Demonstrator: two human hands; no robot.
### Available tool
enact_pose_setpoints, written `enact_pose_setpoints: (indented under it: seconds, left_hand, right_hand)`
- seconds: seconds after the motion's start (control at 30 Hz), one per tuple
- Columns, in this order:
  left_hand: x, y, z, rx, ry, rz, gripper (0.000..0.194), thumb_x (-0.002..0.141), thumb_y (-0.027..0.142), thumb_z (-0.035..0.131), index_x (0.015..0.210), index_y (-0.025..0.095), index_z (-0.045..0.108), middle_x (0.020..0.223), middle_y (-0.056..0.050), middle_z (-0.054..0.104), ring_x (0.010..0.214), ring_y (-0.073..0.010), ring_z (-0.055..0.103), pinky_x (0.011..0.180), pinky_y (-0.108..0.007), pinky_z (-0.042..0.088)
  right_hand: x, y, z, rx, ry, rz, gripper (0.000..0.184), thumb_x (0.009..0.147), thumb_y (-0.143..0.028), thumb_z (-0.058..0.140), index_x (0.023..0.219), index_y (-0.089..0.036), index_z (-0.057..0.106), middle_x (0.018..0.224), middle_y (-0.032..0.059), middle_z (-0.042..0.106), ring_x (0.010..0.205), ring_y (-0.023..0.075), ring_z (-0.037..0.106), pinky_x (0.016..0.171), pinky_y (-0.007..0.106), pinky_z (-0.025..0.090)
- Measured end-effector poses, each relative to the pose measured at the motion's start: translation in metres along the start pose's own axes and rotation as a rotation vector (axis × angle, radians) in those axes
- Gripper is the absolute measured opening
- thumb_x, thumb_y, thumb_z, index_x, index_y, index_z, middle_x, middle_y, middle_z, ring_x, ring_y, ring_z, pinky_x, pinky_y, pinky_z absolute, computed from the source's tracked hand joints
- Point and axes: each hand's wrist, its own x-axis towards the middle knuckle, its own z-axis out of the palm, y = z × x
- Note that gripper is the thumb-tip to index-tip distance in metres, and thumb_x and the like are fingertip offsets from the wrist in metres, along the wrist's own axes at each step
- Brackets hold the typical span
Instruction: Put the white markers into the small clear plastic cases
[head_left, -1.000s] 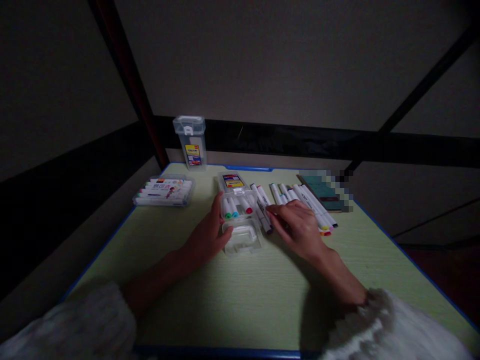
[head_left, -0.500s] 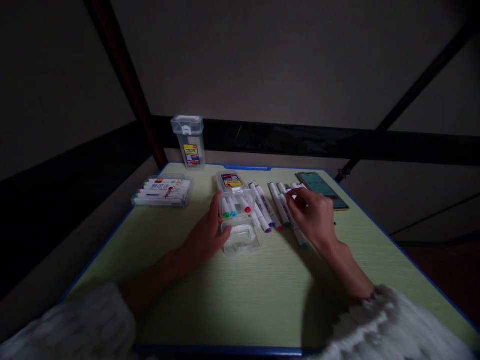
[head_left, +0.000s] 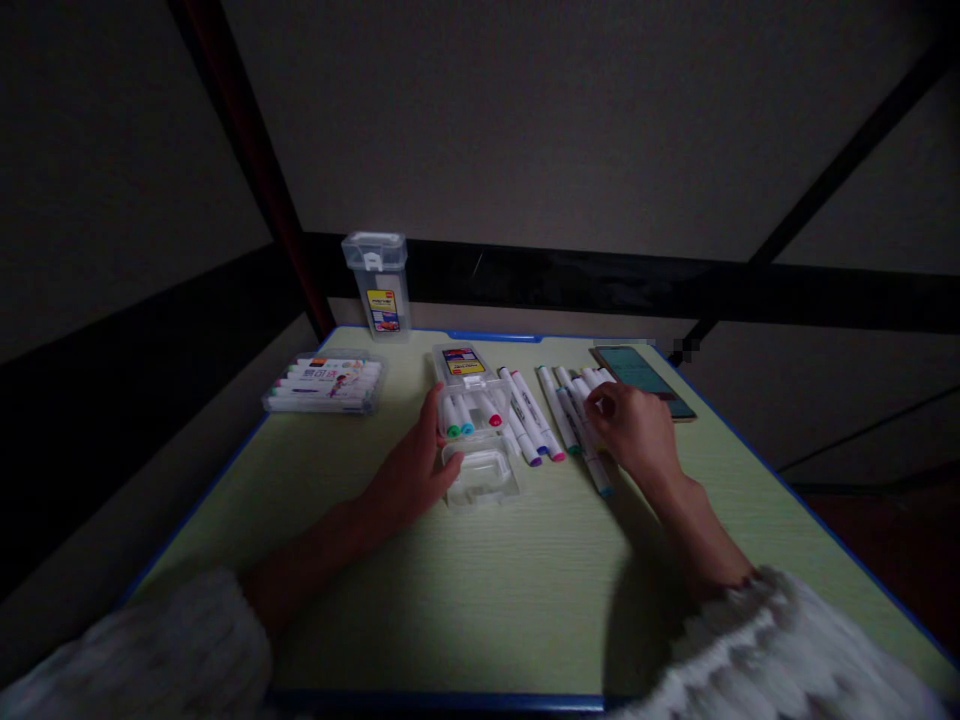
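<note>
Loose markers and an open case on a table, with both hands at work: the clear case lies flat at the centre of the frame, its lid toward the viewer, with green, light blue and red marker ends showing inside. The left hand touches the case's left side, thumb spread away from the fingers and set at the lid's edge. The right hand, right of centre, is over the loose markers, thumb and forefinger curled close together; whether a barrel is pinched between them cannot be told. More white markers lie between case and right hand; a phone lies beyond, toward the right. The markers are presumably light, stiff and smooth, apt to roll, and best taken at mid-barrel; the case, probably thin, slippery plastic, is best steadied by its side walls, sparing the lid
</note>
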Motion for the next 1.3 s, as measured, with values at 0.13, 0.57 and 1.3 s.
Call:
enact_pose_setpoints:
  seconds: [0.13, 0.57, 1.3]
  left_hand:
    - [0.0, 0.002, -0.001, -0.004, -0.009, -0.023, 0.079, 0.077, 0.023, 0.049, 0.14, 0.017, 0.002, 0.095, -0.006, 0.052, 0.082, -0.0178, 0.053, 0.077, -0.034, 0.044]
    - [-0.001, 0.002, -0.001, 0.003, -0.006, -0.013, 0.078, 0.078, 0.024, 0.049, 0.14, 0.022, 0.0, 0.095, -0.005, 0.05, 0.081, -0.0171, 0.053, 0.073, -0.031, 0.044]
    - [-0.001, 0.0, 0.0, -0.025, 0.006, 0.008, 0.078, 0.078, 0.024, 0.05, 0.14, 0.022, 0.001, 0.096, -0.005, 0.051, 0.082, -0.0166, 0.054, 0.072, -0.029, 0.045]
  right_hand:
    - [0.0, 0.001, 0.005, -0.029, -0.073, 0.011, 0.02, 0.078, -0.022, 0.047, 0.078, -0.018, 0.067, 0.075, 0.0084, 0.069, 0.066, 0.021, 0.062, 0.055, 0.027, 0.032]
    - [0.001, 0.006, 0.015, -0.044, -0.128, 0.0, 0.017, 0.078, -0.025, 0.051, 0.086, -0.018, 0.065, 0.079, 0.0088, 0.069, 0.066, 0.0195, 0.064, 0.052, 0.025, 0.034]
    - [-0.001, 0.001, 0.015, -0.078, -0.171, -0.011, 0.017, 0.079, -0.03, 0.051, 0.08, -0.019, 0.064, 0.077, 0.0079, 0.069, 0.07, 0.0213, 0.064, 0.053, 0.027, 0.034]
